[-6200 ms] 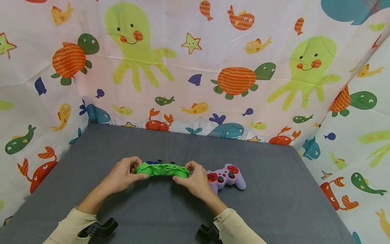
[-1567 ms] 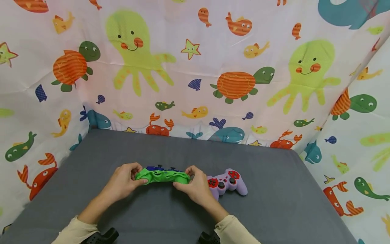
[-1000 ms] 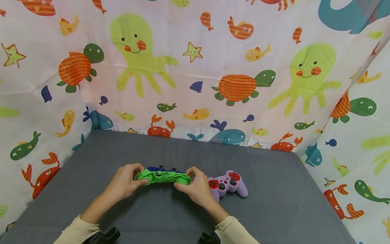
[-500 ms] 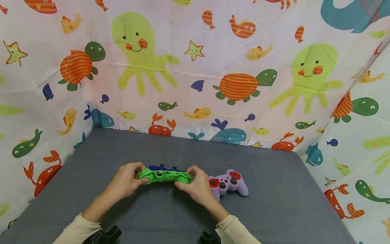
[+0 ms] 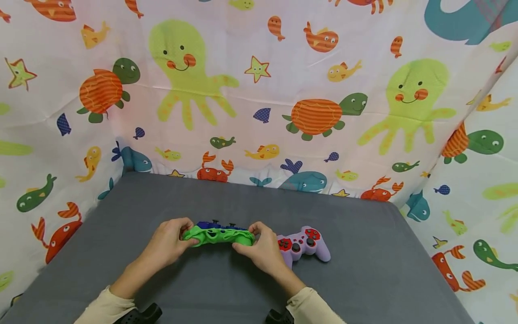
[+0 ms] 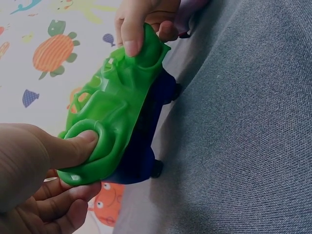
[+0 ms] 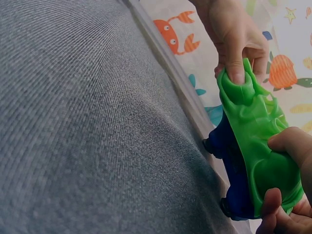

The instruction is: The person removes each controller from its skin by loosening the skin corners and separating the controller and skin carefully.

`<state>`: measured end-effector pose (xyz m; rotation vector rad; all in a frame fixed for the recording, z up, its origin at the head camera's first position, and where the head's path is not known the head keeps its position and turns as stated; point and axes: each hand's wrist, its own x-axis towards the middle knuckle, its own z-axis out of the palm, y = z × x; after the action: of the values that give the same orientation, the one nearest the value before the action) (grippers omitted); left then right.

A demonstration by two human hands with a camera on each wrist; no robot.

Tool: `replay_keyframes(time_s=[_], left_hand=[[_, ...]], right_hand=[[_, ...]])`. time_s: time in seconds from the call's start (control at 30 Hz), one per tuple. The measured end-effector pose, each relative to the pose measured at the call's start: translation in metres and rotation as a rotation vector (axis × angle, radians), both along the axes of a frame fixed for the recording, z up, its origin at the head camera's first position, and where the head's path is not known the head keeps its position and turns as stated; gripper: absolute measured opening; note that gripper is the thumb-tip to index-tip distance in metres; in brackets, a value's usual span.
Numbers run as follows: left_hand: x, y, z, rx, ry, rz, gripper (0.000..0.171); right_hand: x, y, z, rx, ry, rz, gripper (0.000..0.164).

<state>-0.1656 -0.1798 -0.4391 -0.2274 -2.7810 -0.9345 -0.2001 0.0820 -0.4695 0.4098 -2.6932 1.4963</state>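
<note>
My left hand (image 5: 171,238) grips one end of a blue game controller (image 6: 141,146) in a rubbery green cover (image 5: 218,236). At the other end, my right hand (image 5: 263,245) holds it with the thumb on the green side. Wrinkled and stretched, the cover wraps the grips, and its cut-out holes lie bunched between them. The controller's blue front is bare, with its black thumbsticks (image 6: 157,168) pointing away from the cover. In the left wrist view, the left thumb presses into the rounded green end. The pair is held over the grey table.
A lilac controller (image 5: 319,247) with red button areas lies on the grey table (image 5: 364,270), just right of my right hand and partly behind it. A white curtain (image 5: 251,36) printed with sea animals hangs along the back and sides.
Both hands keep their hold on the covered controller. Over the longer span, slightly more of its blue front shows above the green cover. The head view has shifted a little.
</note>
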Motion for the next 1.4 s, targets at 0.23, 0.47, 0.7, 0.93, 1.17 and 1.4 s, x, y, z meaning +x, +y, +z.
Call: replay_keyframes(time_s=[0.23, 0.47, 0.7, 0.93, 1.17, 1.4], left_hand=[[0.0007, -0.0052, -0.0005, -0.041, 0.021, 0.028, 0.026], [0.0029, -0.0065, 0.0005, -0.069, -0.020, 0.061, 0.026], [0.0031, -0.0068, 0.0016, -0.070, -0.040, 0.050, 0.026], [0.0002, -0.0063, 0.0045, -0.067, -0.040, 0.044, 0.025], [-0.0007, -0.0056, 0.0064, -0.063, -0.038, 0.040, 0.024], [0.0039, 0.0026, 0.0058, -0.072, -0.022, 0.040, 0.018]], right_hand=[[-0.0007, -0.0045, 0.0009, -0.005, -0.003, 0.015, 0.043], [-0.0016, -0.0047, -0.0010, 0.004, -0.011, 0.041, 0.043], [-0.0019, -0.0038, -0.0020, 0.001, -0.013, 0.028, 0.044], [-0.0037, -0.0020, 0.0014, 0.005, 0.007, 0.031, 0.045], [-0.0049, -0.0014, 0.0016, 0.009, 0.011, 0.026, 0.044], [-0.0034, -0.0045, 0.0005, 0.019, 0.016, 0.015, 0.045]])
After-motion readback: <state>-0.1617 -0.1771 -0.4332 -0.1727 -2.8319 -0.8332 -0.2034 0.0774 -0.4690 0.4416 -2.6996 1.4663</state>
